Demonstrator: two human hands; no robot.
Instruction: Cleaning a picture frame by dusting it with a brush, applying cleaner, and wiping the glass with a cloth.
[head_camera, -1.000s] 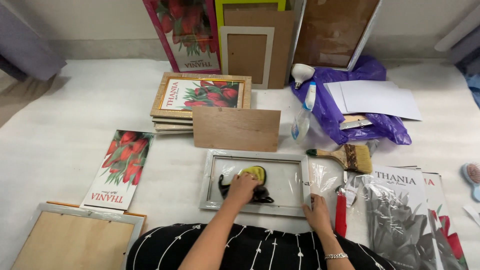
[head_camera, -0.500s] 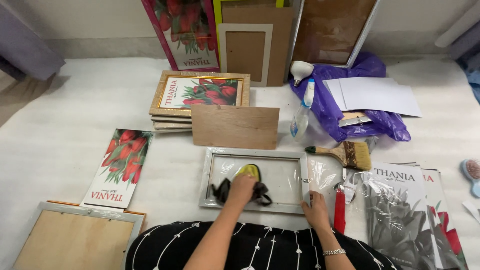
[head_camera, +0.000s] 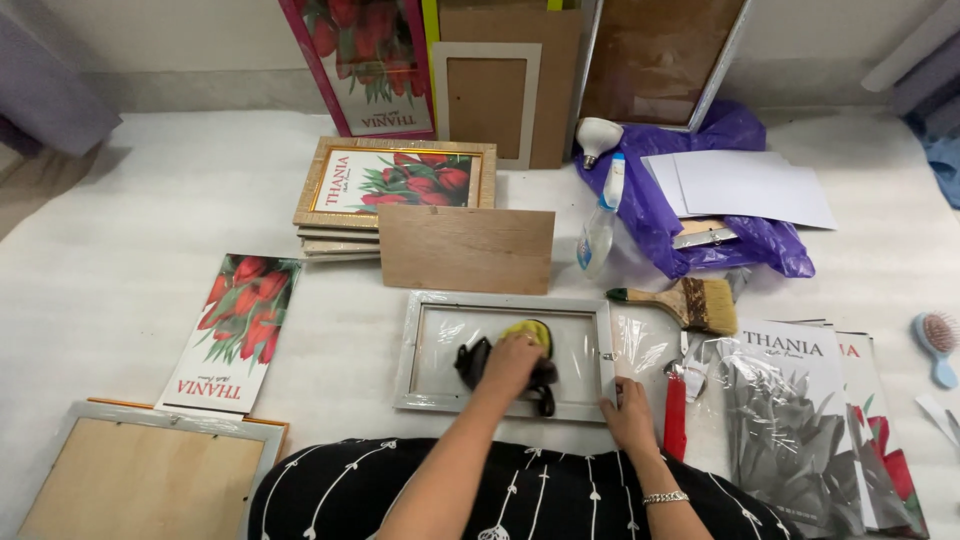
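Picture frame (head_camera: 505, 352), grey-white, lies flat on the white tabletop (head_camera: 120, 200) directly in front of the person, glass facing up. Far left of both hands: a frame lying face down (head_camera: 140, 480) at the near edge, backing board showing. Beyond it, a tulip print (head_camera: 235, 330) lies flat. Left hand (head_camera: 512, 362) rests inside the frame opening, palm down, fingers closed over a black and yellow cloth (head_camera: 500, 362) pressed against the glass; the grip is narrow and holds the cloth. Ahead of this hand, a plain wooden board (head_camera: 466, 249) lies just past the frame's far edge, and past that a stack of framed tulip pictures (head_camera: 395, 190). Right hand (head_camera: 628, 410) sits on the frame's near right corner, fingers spread flat, touching the frame and a sheet of clear plastic film (head_camera: 640, 345); its grip closes on nothing. Just right of this hand: a red-handled tool (head_camera: 676, 415) lying on the tabletop, type cannot be determined. Ahead and right: a wide paintbrush (head_camera: 680, 300), a spray bottle (head_camera: 600, 225), and a purple plastic bag (head_camera: 720, 220) with white sheets on top. Right of the red tool: a pile of grey prints (head_camera: 790, 420) in wrapping. Far right edge: a small blue hairbrush (head_camera: 936, 340).
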